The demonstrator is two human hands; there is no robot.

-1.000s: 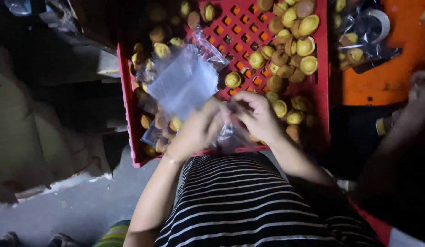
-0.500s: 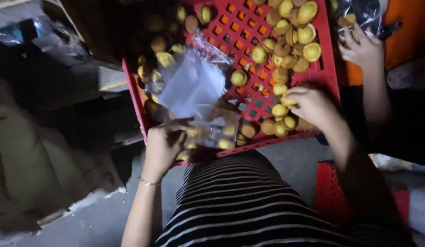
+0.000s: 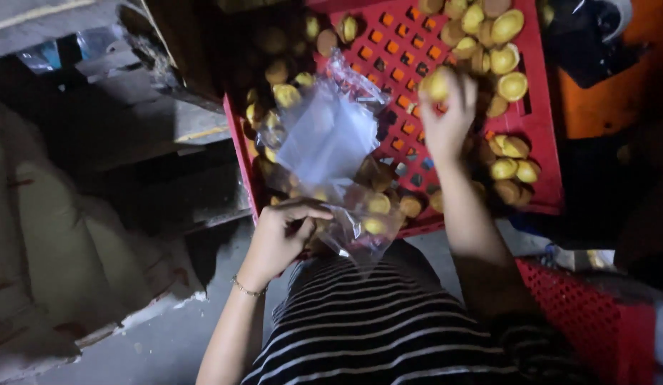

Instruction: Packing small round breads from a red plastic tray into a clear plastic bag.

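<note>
Nearest: striped shirt (image 3: 388,335), black and white, at the bottom edge of view.

Next out: left hand (image 3: 285,232), bracelet at the wrist, fingers pinched shut on the lower rim of a clear bag (image 3: 338,167). Held at the near edge of the crate (image 3: 538,128), towards its near left corner. Several yellow-brown pieces already inside, gathered at the bottom. Bag's long axis running near to far, slack upper part lying away over the crate's left side; which end is the mouth, cannot tell.

Further out: right hand (image 3: 449,107), stretched over the middle of the crate, fingers closed around one round yellow piece (image 3: 437,84). Half a second back, lower down, over pieces by the near edge; a second back, both hands together at the bag. Judged from that: one load dropped in, another being fetched, bag only partly filled.

Crate: red plastic, grid floor showing through. Loose pieces (image 3: 506,60) thickest in the far right corner and along the right edge, thinner along the left.

Beyond and beside: orange surface (image 3: 602,100) past the crate's right edge, a second red crate (image 3: 595,306) near right, pale sacks (image 3: 53,242) at far left.
</note>
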